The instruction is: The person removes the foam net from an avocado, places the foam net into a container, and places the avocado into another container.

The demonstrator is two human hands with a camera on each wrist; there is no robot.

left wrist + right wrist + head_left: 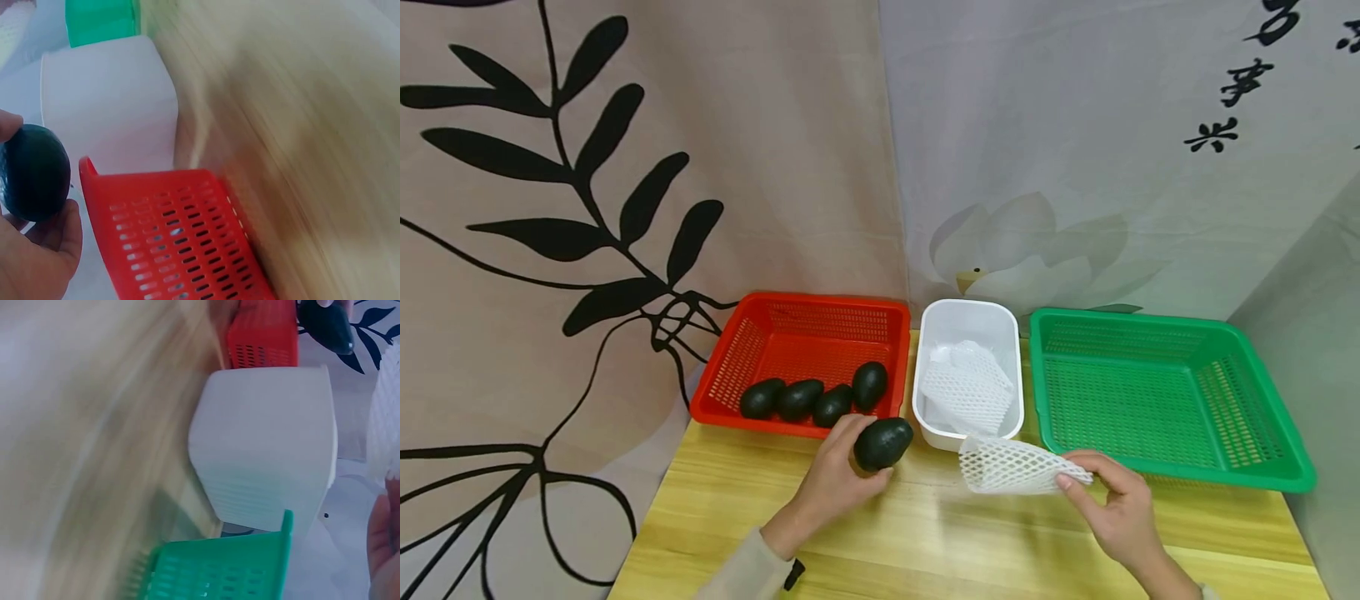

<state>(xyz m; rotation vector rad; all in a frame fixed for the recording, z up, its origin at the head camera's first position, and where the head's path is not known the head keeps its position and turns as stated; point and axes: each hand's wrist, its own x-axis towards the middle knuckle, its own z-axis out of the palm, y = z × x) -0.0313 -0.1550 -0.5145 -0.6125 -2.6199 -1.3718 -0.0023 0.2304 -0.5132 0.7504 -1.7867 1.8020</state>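
Note:
My left hand (842, 471) grips a dark green avocado (883, 443) just in front of the red basket, its narrower end pointing right. The left wrist view shows the same avocado (36, 173) between thumb and fingers. Between thumb and fingers, my right hand (1116, 508) pinches one end of a white foam net sleeve (1018, 467). The sleeve's wide end faces left toward the avocado, with a gap between them. In the right wrist view the sleeve (384, 419) is cut off by the edge.
A red basket (827, 302) at the left holds several avocados (801, 400). Beside it stands a white bin (928, 367) with more foam net sleeves (970, 387) inside. A green basket (1150, 400) stands at the right. All sit on a wooden table (970, 550) against a printed curtain (805, 150).

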